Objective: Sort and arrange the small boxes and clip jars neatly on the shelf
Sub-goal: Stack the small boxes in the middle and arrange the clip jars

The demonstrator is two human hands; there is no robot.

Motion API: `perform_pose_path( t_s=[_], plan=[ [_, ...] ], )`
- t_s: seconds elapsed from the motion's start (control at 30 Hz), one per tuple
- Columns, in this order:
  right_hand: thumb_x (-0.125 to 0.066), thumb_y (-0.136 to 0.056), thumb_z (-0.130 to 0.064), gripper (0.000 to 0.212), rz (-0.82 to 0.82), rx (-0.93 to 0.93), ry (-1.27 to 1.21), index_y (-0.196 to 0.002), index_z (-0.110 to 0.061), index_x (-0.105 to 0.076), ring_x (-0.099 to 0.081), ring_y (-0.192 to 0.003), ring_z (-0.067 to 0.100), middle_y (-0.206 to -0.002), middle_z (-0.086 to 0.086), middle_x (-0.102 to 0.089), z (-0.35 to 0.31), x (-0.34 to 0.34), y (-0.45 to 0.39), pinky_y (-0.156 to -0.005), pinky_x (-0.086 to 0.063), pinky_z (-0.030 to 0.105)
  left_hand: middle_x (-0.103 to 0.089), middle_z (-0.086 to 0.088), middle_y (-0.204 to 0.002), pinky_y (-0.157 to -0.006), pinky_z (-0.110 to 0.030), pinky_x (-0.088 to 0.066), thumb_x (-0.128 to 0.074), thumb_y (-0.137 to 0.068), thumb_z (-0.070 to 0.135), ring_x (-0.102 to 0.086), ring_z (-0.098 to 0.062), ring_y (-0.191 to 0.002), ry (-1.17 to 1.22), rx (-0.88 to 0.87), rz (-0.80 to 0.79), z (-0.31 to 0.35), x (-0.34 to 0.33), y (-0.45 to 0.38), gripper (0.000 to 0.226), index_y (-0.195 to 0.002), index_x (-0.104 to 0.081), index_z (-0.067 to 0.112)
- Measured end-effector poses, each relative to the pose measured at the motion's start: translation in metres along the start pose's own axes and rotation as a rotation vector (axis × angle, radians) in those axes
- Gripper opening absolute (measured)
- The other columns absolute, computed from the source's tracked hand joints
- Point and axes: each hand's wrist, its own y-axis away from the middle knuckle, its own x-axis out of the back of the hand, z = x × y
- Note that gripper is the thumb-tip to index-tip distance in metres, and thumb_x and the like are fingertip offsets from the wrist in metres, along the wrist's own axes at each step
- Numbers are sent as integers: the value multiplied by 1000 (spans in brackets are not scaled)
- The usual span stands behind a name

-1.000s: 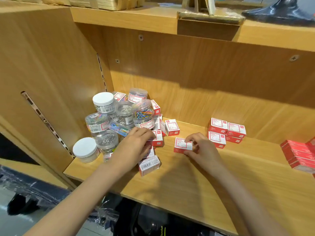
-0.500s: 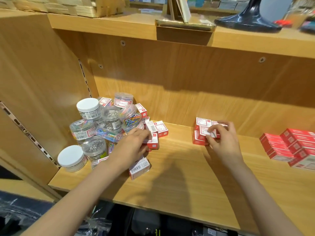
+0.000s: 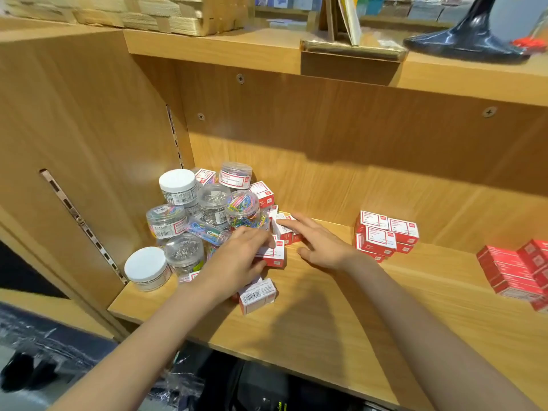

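Note:
A heap of clear clip jars (image 3: 213, 203) and small red-and-white boxes fills the shelf's (image 3: 341, 315) left corner. My left hand (image 3: 237, 259) grips one small box (image 3: 274, 253) at the heap's front edge. My right hand (image 3: 318, 243) is spread, its fingertips touching an upright box (image 3: 281, 228) in the heap. Several boxes stand in a neat stack (image 3: 385, 235) at the middle of the shelf. One box (image 3: 257, 295) lies barcode-up near the front edge, below my left hand.
Larger red boxes (image 3: 516, 271) are stacked at the right end. Two white-lidded jars (image 3: 146, 266) sit at the heap's left. A side panel (image 3: 89, 158) closes the left, and an upper shelf (image 3: 326, 54) carries a woven basket and a dark stand.
My right hand carried a box from the heap to the middle stack, left it there, and has come back left, empty, to the heap. My left hand stayed on its box.

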Motion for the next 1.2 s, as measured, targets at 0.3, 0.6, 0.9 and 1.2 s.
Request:
perform_pose_path(
  t_s=[0.3,0.6,0.9,1.2],
  plan=[
    [-65,-83,-31,36,338,70,-27,-115,-24,-52,-30,-126,8,-121,-18,-42,4,-18,86,-102,-30,27,-57,4,-112,-82,-23,-32,-65,-80,14,-41,-15,-106,-26,-4,-13,3,-1,-5,31,-110,-54,15],
    [-68,-75,0,36,606,-134,-297,-94,-27,-53,-53,-87,-5,-93,-18,-56,16,3,145,-75,-36,5,-57,1,-108,-85,-26,-33,-67,-79,16,-42,-15,-100,61,-170,-125,42,-27,-36,30,-107,-56,15],
    [-67,-79,-12,37,426,-140,102,-107,-27,-50,-43,-95,8,-102,-9,-52,29,-2,189,-77,-38,18,-56,4,-108,-87,-32,-39,-66,-76,20,-44,-15,-101,49,-172,-364,69,-57,-40,36,-108,-51,21],
    [-68,-79,-11,18,289,-198,-80,-88,-25,-63,-38,-109,10,-117,-10,-46,47,9,203,-89,-30,14,-53,4,-113,-88,-24,-33,-65,-78,15,-40,-13,-105,103,-135,-341,72,-64,-37,41,-117,-52,20]
  ],
)
